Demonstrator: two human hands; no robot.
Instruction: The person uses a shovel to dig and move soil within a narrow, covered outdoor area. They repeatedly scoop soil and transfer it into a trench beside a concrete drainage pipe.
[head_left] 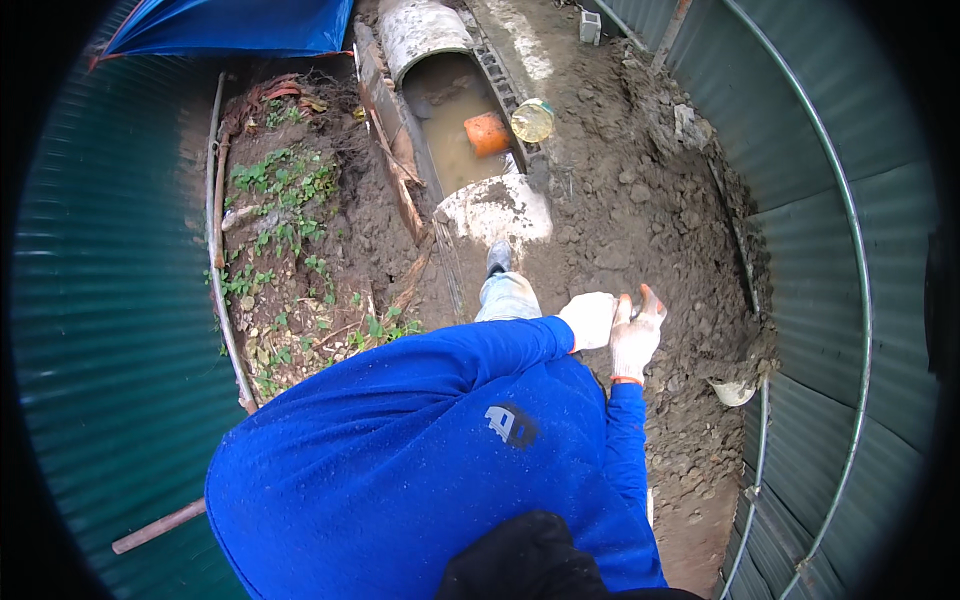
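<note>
Both of my hands wear white work gloves with orange cuffs and meet in front of me, right of the middle. My left hand [590, 319] is closed, its fingers up against the right glove; whatever it pinches is hidden. My right hand [635, 336] points up and away with its fingers apart, and the glove's fingertips are stained reddish-brown. No tool shows in it. Below the hands lies churned brown mud [650, 230].
Ahead, an open concrete channel [495, 78] holds muddy water, with an orange bucket [487, 134] in it. A clear yellowish pail [533, 120] stands on its right edge. Green corrugated sheets [90, 300] and a metal pipe [850, 190] line the sides. A white helmet-like bowl [733, 392] lies right.
</note>
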